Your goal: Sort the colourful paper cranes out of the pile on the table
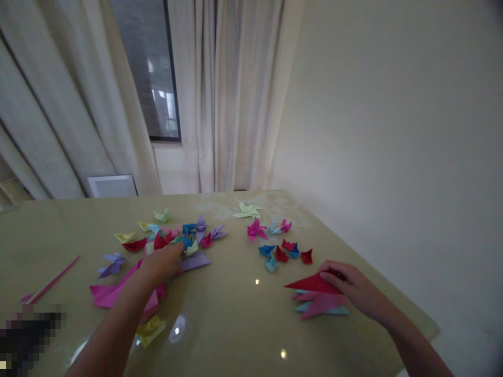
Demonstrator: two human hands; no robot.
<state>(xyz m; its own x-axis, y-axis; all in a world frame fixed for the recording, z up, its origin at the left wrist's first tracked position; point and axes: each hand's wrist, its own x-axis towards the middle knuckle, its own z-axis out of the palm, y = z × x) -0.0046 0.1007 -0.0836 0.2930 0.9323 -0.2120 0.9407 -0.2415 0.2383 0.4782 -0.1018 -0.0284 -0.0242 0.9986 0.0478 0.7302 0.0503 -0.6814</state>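
My right hand (346,280) is closed on a red folded paper (314,283) with a long pointed tip, pinched between thumb and fingers. Beneath it lie pink (322,303) and light blue folded papers (338,310), their points facing left. Over on the left, my left hand (168,259) reaches into a loose pile of small origami pieces. Its fingertips are mostly hidden among them, beside a flat lavender folded paper (195,261) and a pale green piece (192,248). Under the left forearm lies a large pink folded paper (106,294), partly covered.
Small paper boats (281,254) in red and blue sit mid-right, behind them a magenta paper flower (257,229) and a pale green pinwheel shape (248,210). A yellow folded paper (150,331) lies near the front. A pink stick (55,279) lies left. The table's right edge (353,246) runs along a wall.
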